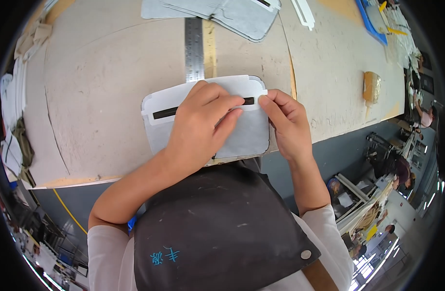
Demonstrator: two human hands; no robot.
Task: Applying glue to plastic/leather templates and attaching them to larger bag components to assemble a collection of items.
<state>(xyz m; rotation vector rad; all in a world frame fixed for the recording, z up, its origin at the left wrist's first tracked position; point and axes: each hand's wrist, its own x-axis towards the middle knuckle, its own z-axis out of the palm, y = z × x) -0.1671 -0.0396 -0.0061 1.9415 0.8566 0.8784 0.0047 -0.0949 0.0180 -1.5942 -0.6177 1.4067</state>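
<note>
A grey rounded panel (pixel 222 138) lies at the table's front edge in front of me. Along its upper part sits a white strip-shaped template (pixel 162 100) with a long slot, in which a black strip (pixel 165 113) shows. My left hand (pixel 200 119) lies across the middle of the panel, closed, its thumb and index fingertips close together at the black strip's right part. Whatever is between them is too small to make out. My right hand (pixel 290 119) pinches the right end of the template at the panel's edge, thumb on top.
A steel ruler (pixel 194 48) lies beyond the panel. Several similar grey panels (pixel 242 22) are stacked at the far side, beside another white template (pixel 303 13). A tape-wrapped block (pixel 372 88) and a blue tray (pixel 370 24) sit right. White fabric (pixel 14 97) hangs left.
</note>
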